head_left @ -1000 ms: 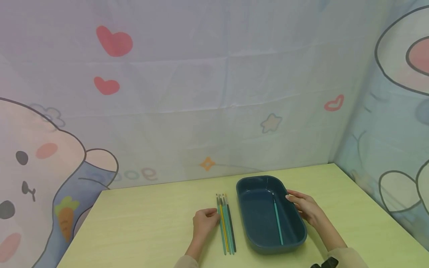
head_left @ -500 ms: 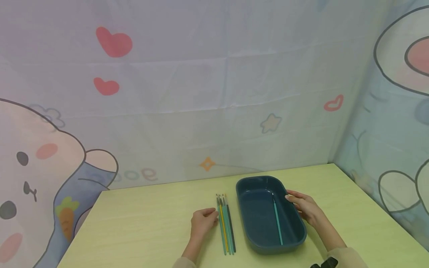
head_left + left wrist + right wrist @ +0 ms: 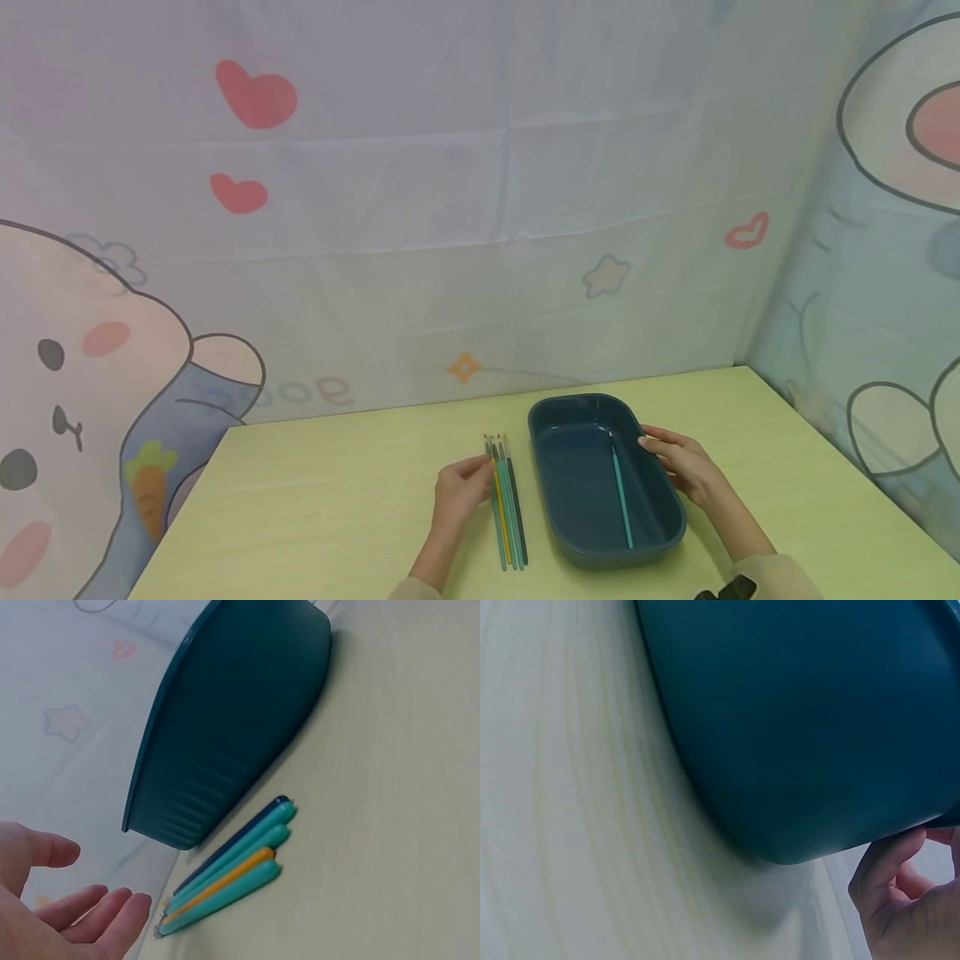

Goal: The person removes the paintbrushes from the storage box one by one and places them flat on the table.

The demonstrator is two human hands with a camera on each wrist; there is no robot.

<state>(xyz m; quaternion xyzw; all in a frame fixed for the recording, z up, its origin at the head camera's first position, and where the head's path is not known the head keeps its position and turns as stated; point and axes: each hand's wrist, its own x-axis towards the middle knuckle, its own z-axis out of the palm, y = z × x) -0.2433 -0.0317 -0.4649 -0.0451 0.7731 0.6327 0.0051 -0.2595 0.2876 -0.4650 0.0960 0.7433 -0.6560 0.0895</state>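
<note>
Several thin paintbrushes (image 3: pixel 512 512) lie side by side on the table, with turquoise, yellow and dark handles. My left hand (image 3: pixel 459 492) is at their left side near the bristle ends. In the left wrist view, the thumb and fingers of that hand (image 3: pixel 71 911) are spread apart with nothing between them. Right of the brushes stands a dark teal plastic basin (image 3: pixel 576 500), and one turquoise paintbrush (image 3: pixel 622 496) lies inside it. My right hand (image 3: pixel 688 472) grips the basin's right rim, thumb on top and fingers below. The right wrist view shows its curled fingers (image 3: pixel 889 870) at the rim.
A pale yellow wood-grain table (image 3: pixel 322 483) carries everything. Behind it hangs a printed cloth backdrop (image 3: pixel 420 192) with hearts and cartoon animals, which continues along the right side. A small black device (image 3: pixel 738 587) sits at the right sleeve.
My left hand first drew slightly left from the brushes, then came back right and a little farther forward over their upper part. The right hand and basin have stayed in place.
</note>
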